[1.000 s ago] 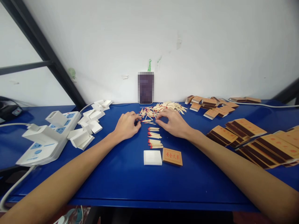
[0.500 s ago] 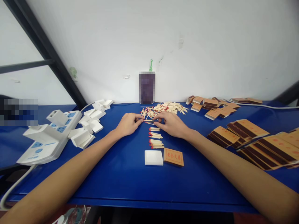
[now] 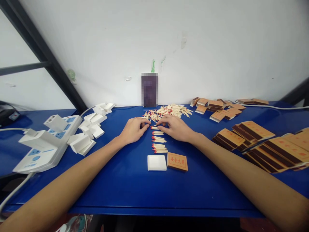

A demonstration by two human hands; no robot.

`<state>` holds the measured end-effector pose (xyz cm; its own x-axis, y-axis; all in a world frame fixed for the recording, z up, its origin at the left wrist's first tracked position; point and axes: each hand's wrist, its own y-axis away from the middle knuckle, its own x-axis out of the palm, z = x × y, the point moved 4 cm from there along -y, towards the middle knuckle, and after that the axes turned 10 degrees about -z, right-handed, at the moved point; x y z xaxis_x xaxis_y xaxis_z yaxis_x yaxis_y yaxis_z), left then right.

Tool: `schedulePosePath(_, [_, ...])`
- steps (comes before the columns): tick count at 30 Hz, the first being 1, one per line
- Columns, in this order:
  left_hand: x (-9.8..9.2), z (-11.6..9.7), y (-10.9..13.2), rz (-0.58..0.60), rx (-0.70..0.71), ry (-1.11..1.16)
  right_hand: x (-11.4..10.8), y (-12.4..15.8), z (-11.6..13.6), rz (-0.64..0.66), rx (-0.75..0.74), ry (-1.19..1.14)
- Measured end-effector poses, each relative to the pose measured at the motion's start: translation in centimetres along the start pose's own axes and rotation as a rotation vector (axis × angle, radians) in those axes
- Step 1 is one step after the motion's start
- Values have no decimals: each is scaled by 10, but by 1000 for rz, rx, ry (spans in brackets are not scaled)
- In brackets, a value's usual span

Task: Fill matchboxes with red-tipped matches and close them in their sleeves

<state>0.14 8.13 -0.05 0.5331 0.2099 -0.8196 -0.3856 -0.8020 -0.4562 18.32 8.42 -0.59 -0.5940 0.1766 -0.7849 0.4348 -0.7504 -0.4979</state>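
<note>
My left hand is at the near edge of a loose heap of red-headed matches, thumb and fingertips drawn together; whatever they hold is too small to make out. Across from it, my right hand pinches a match between thumb and forefinger. Below the fingertips, several small rows of matches lie one under another, heads to the left. Nearer me, a white matchbox tray lies beside a tan matchbox sleeve with red characters.
White trays are piled at left, beside a white power strip with plugs. Tan sleeves lie at the back right, and stacks of larger matchbox pieces at right. A dark, pixelated upright object leans against the wall.
The matches between my hands have been brought into a small row above the others. My fingertips have shifted slightly, and the whole view has moved a little.
</note>
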Motion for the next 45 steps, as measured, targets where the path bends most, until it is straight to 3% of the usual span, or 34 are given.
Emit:
schedulePosePath(5, [-2,-1,3,-37,-11,-11,1,4,-1,-29,35,-31])
schedulePosePath(13, [-3,-11,7,-5,105,-80,-1,7,0,-86,49,-50])
schedulePosePath(26, [1,-11,9,94,177,-54,-6,10,8,-26,69,-114])
schedulePosePath(29, [0,-11,10,72,144,-98,-8,11,11,-22,65,-116])
schedulePosePath(33, [-4,-7,10,-42,20,-232,-10,14,15,34,28,-191])
schedulePosePath(36, [-3,-5,11,-38,5,-276,-11,15,10,-8,84,-259])
schedulePosePath(40, [1,-3,11,30,11,-269,-7,8,-2,-140,159,-114])
schedulePosePath(45, [0,-7,12,48,82,-204,7,-6,-6,-164,113,86])
